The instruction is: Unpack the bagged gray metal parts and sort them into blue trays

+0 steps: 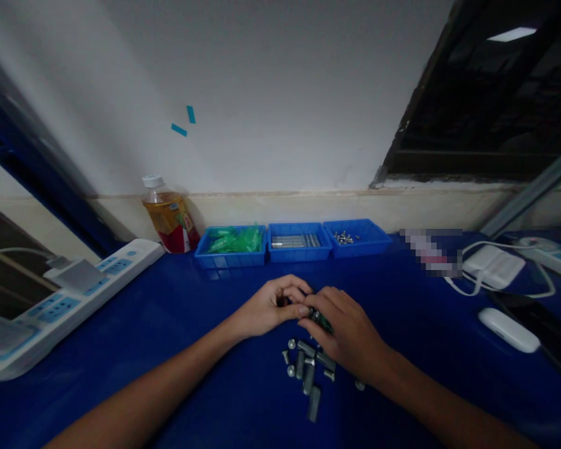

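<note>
Both hands meet above the middle of the blue table. My right hand (343, 315) is closed around a small dark green piece with a shiny metal end (320, 319), mostly hidden by the fingers. My left hand (278, 305) is closed too, its thumb against the right fingertips near the metal end; what it grips is hidden. Just below the hands lies a loose group of metal blocks (309, 378) and small screws (291, 371). Another small metal part (359, 385) lies by my right wrist.
Along the wall stand blue bins with green plastic pieces (236, 239), metal bars (294, 241) and small screws (343, 237). A drink bottle (168, 215) stands left of them. A power strip (60, 305) lies left; a white case (508, 329) and cables (467, 290) lie right.
</note>
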Tool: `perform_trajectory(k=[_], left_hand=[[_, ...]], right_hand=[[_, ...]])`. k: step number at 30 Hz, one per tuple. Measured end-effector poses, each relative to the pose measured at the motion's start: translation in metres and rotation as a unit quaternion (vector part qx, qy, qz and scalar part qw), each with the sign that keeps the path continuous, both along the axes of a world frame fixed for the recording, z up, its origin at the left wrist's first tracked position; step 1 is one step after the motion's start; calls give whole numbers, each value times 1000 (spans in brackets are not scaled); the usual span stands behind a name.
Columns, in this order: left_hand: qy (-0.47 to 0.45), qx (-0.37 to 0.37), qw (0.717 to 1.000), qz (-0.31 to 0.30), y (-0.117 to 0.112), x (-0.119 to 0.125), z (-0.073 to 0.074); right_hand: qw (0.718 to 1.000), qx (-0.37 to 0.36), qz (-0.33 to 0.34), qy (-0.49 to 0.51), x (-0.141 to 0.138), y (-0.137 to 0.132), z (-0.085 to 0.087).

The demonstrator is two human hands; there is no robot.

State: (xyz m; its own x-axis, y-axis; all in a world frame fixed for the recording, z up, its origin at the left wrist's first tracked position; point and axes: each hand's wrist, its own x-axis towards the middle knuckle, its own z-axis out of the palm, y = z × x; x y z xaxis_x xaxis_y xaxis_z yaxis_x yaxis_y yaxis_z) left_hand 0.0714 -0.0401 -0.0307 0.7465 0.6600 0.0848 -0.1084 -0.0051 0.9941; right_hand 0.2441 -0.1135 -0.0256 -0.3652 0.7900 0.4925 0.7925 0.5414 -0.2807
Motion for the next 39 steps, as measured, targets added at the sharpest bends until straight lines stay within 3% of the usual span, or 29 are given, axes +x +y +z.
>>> perform_trajectory(k=[5,8,10,14,18,21,25,33,37,39], left_hand=[[-9,-18,1000,-2,-1,0,-2],[10,49,998,23,-4,0,1],[39,137,989,48,-8,0,2],[121,351,924,93,-18,-1,5],[153,458,869,104,-24,-2,9],[156,471,861,109,-25,-2,10],[159,444,872,133,-24,-3,8],[188,434,872,126,-23,-1,6],[214,444,850,185,-18,1,1],[242,458,837,175,-16,1,0]], right_hand=[[999,-19,26,29,4,-2,1],[999,-1,-7,36,4,-3,2],[998,1,-33,50,5,-2,2],[997,-4,-53,57,7,-1,1],[998,4,-43,45,5,-3,0],[997,1,-41,59,4,-4,0],[996,33,-42,74,6,-5,0],[996,85,-15,-26,7,-2,1],[987,124,-89,-44,32,29,16],[979,125,-160,-28,54,54,25]])
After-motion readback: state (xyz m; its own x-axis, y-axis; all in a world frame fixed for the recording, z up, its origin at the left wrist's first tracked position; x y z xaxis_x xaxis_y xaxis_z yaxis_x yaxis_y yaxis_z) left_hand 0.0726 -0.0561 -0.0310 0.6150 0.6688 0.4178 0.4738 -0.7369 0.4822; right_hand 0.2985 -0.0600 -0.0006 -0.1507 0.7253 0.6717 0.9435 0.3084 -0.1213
